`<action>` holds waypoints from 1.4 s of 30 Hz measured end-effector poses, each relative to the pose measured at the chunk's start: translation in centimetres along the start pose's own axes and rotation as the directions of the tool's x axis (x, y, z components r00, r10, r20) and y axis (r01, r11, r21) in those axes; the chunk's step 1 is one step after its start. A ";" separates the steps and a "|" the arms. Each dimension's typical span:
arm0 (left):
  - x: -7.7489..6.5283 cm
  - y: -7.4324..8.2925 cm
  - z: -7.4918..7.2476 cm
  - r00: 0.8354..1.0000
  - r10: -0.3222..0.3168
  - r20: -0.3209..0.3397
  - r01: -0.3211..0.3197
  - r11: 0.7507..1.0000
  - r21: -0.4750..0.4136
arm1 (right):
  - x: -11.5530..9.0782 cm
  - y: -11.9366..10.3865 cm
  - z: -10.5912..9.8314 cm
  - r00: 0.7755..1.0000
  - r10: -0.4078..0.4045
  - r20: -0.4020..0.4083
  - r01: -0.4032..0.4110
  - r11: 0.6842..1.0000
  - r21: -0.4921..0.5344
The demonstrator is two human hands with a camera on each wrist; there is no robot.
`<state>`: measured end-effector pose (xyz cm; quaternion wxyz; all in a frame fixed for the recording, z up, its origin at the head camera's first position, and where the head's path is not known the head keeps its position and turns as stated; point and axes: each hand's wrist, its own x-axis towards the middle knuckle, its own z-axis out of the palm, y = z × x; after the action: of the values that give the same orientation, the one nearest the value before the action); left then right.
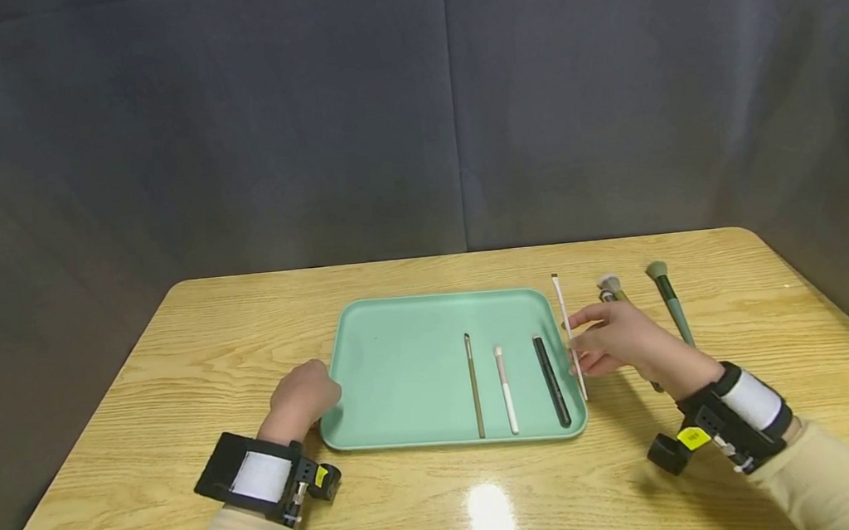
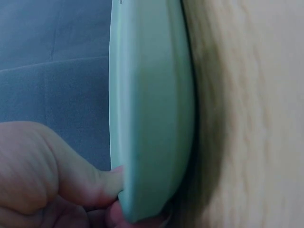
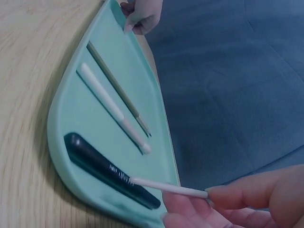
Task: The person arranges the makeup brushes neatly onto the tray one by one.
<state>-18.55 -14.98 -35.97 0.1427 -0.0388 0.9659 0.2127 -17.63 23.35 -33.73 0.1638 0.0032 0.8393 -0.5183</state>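
My left hand (image 1: 304, 399) pinches the left rim of a mint-green tray (image 1: 403, 375), its thumb over the edge in the left wrist view. A slim white makeup brush (image 1: 561, 302) is held between the thumb and fingers of my right hand (image 1: 616, 338), beside the tray's right rim. That brush stands nearly upright in the head view, its dark tip away from me. Three brushes lie side by side in the tray's right half: a thin olive-brown one (image 1: 475, 394), a pink-and-white one (image 1: 506, 392) and a thick black one (image 1: 552, 382).
Right of the tray, a green makeup brush (image 1: 671, 302) lies on the wooden table (image 1: 241, 313). Nearer the tray, a fluffy-headed brush (image 1: 610, 284) and a dark brush are partly hidden behind my right hand. A dark cloth (image 1: 310, 141) hangs behind the table.
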 end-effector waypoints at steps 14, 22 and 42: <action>0.0 0.0 0.0 1.000 0.003 -0.005 -0.003 1.000 0.004 | 0.0 -0.5 1.7 1.000 -0.025 0.015 0.025 1.000 0.009; -0.1 0.0 0.0 1.000 -0.005 0.001 0.005 1.000 0.008 | 0.3 -1.0 2.6 0.999 -0.003 0.032 0.002 1.000 0.025; 0.0 0.0 0.0 1.000 0.011 0.000 -0.011 1.000 0.008 | 0.7 -1.4 4.8 0.997 0.005 0.072 -0.009 0.999 0.053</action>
<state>-18.53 -14.95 -35.94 0.1414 -0.0330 0.9670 0.2095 -17.22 18.45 -34.66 0.1956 -0.0079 0.8189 -0.5395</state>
